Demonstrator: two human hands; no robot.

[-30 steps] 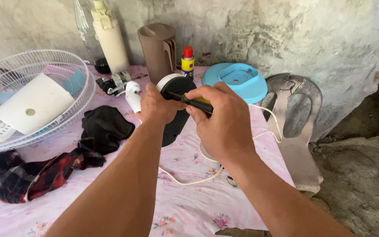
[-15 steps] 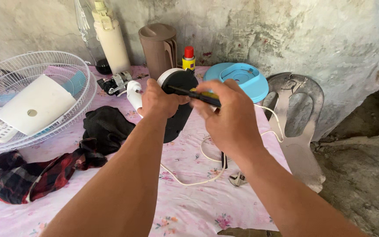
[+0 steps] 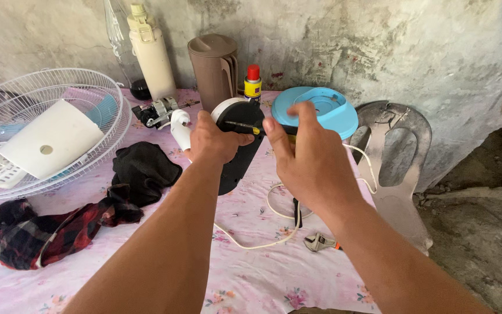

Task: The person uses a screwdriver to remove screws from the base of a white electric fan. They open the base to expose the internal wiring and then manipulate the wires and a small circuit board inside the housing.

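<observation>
My left hand grips a fan motor housing, black with a white rim, and holds it upright over the pink flowered table cloth. My right hand is just right of it, fingers loosely curled around the handle end of a black and yellow screwdriver. The screwdriver lies across the top of the housing, its tip pointing left toward my left thumb. A white cord trails from the housing down across the cloth.
A white fan grille with a white panel in it lies at the left. A black cloth and a plaid cloth lie nearby. At the back stand a cream bottle, brown jug and spray can. Also there are a blue round cover, a wrench and a metal stand.
Both hands have lifted the housing and screwdriver slightly up and away. My right hand has loosened, its fingers now spread more around the screwdriver handle.
</observation>
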